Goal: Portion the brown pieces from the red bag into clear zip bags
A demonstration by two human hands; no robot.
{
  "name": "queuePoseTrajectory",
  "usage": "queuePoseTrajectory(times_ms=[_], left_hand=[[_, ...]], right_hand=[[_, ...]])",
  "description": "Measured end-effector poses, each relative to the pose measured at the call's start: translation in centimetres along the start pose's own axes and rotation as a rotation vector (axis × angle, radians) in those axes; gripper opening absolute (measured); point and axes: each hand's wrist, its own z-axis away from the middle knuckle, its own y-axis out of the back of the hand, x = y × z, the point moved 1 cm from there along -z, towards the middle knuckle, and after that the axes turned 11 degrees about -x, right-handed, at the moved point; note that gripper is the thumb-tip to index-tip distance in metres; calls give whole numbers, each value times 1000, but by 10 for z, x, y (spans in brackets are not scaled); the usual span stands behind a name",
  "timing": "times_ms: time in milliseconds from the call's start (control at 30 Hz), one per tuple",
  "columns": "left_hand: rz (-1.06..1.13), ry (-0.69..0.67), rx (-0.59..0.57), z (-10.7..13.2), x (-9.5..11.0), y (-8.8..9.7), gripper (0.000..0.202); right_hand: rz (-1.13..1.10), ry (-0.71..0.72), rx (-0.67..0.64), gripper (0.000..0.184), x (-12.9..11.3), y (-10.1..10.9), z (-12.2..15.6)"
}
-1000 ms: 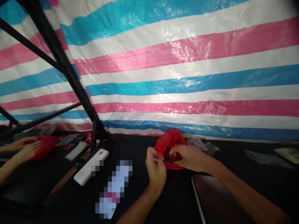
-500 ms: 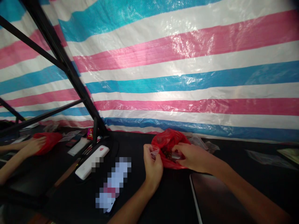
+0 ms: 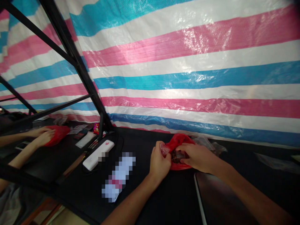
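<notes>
A red plastic bag (image 3: 179, 141) lies on the black table (image 3: 150, 193) in front of me, with small dark things inside. My left hand (image 3: 160, 163) is closed, pinching a small clear plastic bag (image 3: 164, 150) at the red bag's left edge. My right hand (image 3: 198, 157) is closed over the red bag's mouth, its fingertips on a small dark thing (image 3: 177, 155) that I cannot make out.
A white power strip (image 3: 98, 154) and a blurred white item (image 3: 119, 177) lie to the left. A dark flat board (image 3: 215, 200) is at the lower right. Clear plastic bags (image 3: 211, 145) sit behind. A co-worker's hands (image 3: 44, 136) hold another red bag (image 3: 58, 133) beyond the black frame (image 3: 77, 67).
The camera shifted slightly. My left hand moved closer to the red bag with the clear bag; my right hand stays at the bag's mouth.
</notes>
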Motion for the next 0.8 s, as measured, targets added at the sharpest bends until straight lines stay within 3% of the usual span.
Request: queuePoseTrajectory(times_ms=[333, 533, 800], left_hand=[[350, -203, 139, -1, 11, -2, 28], [366, -178, 170, 2, 8, -5, 27], [300, -291, 225, 10, 4, -5, 25]], right_hand=[[-97, 104, 21, 38, -9, 4, 1], [-112, 19, 13, 17, -3, 5, 2], [-83, -18, 61, 27, 3, 4, 4]])
